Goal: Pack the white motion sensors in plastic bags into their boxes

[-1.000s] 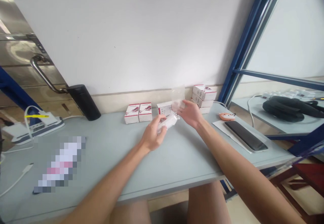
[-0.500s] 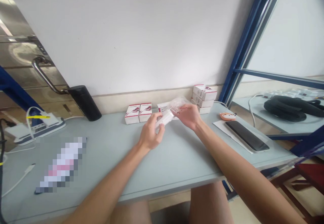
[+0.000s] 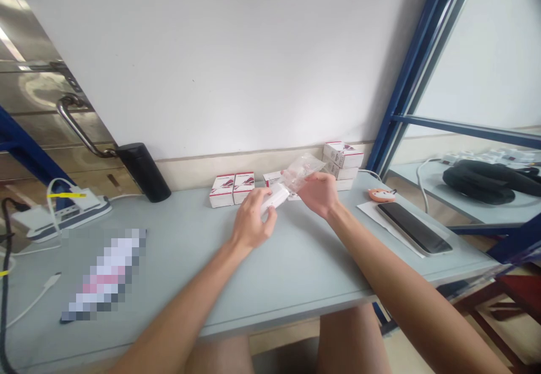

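My left hand [image 3: 252,222] grips a small white plastic device [image 3: 274,200], probably a charger or adapter, though the picture does not settle it. The device's far end meets a clear plastic bag [image 3: 302,171]. My right hand [image 3: 319,195] holds the lower edge of that bag, which stands tilted up above the table. Just behind my hands is a white box with red markings [image 3: 271,178], partly hidden by the bag and device. No other person's hands show.
Two white-and-red boxes [image 3: 232,189] stand to the left, and a stack of similar boxes [image 3: 342,160] to the right, on a pale grey table [image 3: 304,272]. A black bottle [image 3: 143,172], power strip [image 3: 63,212], and phone on paper [image 3: 414,228] also lie there.
The clear bag has swung from upright to a tilt towards the upper right. Both hands stay close together, holding the device and bag. The view has shifted slightly.
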`<state>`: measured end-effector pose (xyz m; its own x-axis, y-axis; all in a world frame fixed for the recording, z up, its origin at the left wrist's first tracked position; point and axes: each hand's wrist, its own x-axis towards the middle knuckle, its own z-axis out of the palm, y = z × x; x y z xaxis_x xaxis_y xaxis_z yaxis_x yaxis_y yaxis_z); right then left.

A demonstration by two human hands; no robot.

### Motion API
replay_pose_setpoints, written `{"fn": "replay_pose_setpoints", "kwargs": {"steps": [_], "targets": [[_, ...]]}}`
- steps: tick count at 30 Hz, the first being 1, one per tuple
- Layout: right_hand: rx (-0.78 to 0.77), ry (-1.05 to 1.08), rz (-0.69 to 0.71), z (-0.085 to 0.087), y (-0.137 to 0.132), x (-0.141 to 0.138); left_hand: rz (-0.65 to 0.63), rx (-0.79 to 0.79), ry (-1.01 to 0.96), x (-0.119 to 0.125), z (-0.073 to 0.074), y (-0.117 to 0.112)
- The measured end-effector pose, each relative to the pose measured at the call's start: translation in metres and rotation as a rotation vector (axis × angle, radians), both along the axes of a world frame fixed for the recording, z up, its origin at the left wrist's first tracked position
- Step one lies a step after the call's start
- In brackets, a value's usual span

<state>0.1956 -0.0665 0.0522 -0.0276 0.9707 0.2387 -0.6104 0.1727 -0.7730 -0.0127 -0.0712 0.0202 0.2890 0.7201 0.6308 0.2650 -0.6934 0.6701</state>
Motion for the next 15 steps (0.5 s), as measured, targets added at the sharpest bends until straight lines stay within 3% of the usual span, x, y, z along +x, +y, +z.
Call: {"fn": "replay_pose_setpoints", "kwargs": {"steps": [8, 15], "targets": [[-0.018, -0.019, 0.021, 0.000, -0.001, -0.002, 0.051, 0.043, -0.001, 0.002, -0.004, 0.006], [-0.055, -0.143, 0.000, 0.000, 0.002, -0.001, 0.153, 0.200, 0.179, 0.003, -0.011, 0.012]]}}
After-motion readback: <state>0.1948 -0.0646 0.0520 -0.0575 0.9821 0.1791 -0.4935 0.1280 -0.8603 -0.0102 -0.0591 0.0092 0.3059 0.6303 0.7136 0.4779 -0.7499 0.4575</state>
